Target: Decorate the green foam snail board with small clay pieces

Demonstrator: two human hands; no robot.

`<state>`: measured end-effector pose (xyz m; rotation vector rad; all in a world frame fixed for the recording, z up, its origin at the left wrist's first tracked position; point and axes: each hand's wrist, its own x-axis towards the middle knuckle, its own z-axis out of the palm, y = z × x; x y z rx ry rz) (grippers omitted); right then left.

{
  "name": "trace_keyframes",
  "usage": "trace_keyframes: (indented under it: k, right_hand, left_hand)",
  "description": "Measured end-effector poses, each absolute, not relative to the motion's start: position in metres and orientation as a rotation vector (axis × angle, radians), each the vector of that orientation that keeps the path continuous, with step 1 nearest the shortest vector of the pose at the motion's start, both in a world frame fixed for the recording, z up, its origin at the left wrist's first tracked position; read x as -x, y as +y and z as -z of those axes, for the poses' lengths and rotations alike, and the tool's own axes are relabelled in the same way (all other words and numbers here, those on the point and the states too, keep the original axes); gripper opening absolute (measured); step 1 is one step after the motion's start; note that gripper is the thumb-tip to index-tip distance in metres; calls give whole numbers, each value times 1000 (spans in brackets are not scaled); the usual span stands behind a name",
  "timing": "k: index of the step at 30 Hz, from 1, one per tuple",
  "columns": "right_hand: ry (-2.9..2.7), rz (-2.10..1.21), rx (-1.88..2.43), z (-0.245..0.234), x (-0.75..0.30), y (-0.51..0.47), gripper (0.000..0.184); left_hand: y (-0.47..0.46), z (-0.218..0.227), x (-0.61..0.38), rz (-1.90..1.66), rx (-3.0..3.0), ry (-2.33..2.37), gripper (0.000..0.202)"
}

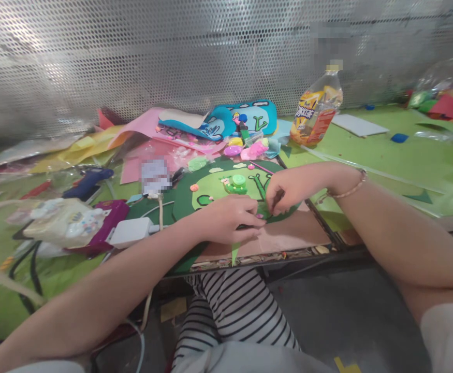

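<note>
In front of me lies a rounded craft picture (181, 199) with a dark green border and a light green middle. A green clay snail (237, 183) sits on it, with green stems outlined in black and small pink and orange clay bits around. My left hand (232, 218) rests over the picture's lower edge, fingers stretched to the right and slightly apart. Just right of it, my right hand (286, 190) points its fingers down at the picture, thumb and fingertips pressed together. Whatever sits in that pinch is too small or hidden to tell. A pink bit (260, 215) shows between the hands.
Behind the picture are blue-edged craft sheets (267, 118), clay lumps (254, 149) and a tilted drink bottle (315, 111). To the left are a white charger (132, 231), cables and a blue glue gun (88, 184). A perforated metal panel (210, 52) stands behind.
</note>
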<state>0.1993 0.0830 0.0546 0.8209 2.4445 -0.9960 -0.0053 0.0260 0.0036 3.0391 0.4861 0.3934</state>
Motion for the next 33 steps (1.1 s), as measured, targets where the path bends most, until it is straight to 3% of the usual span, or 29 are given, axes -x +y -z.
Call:
trace_keyframes:
  k: [13,33]
  right_hand:
    - [2376,1038,-860,-59,-197,79,17]
    - [2345,913,-882,-62,-203,80,17]
  left_hand:
    - [27,-1,4,-522,-3014,504,34]
    - [23,-3,2,-249,-3138,552,43]
